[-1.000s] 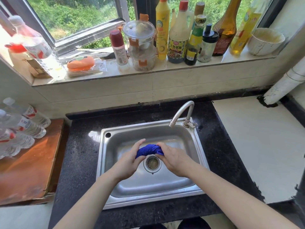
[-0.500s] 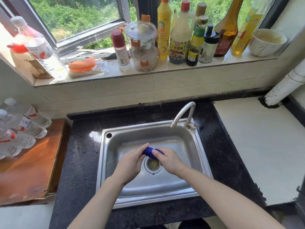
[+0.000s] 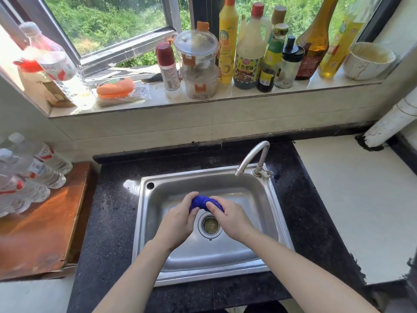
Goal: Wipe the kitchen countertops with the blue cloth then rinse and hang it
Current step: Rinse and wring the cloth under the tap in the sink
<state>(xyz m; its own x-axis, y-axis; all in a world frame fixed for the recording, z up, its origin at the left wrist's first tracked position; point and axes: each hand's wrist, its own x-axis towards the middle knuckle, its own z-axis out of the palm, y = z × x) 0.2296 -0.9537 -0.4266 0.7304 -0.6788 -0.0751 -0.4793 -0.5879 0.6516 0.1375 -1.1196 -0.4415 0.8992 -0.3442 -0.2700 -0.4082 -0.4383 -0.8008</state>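
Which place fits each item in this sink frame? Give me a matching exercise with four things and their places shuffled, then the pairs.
Things:
1. blue cloth
2. faucet
3. white bowl
4. water bottles

Places:
A. right end of the windowsill
B. wooden board, left of the counter
C. bunched between both hands over the drain
D. back right corner of the sink

Pairs: 1-C, 2-D, 3-A, 4-B

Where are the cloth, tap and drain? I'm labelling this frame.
cloth [image 3: 204, 203]: head view, bunched blue middle showing between both hands.
tap [image 3: 252, 153]: head view, curved steel spout.
drain [image 3: 210, 225]: head view, strainer centre in the sink floor.
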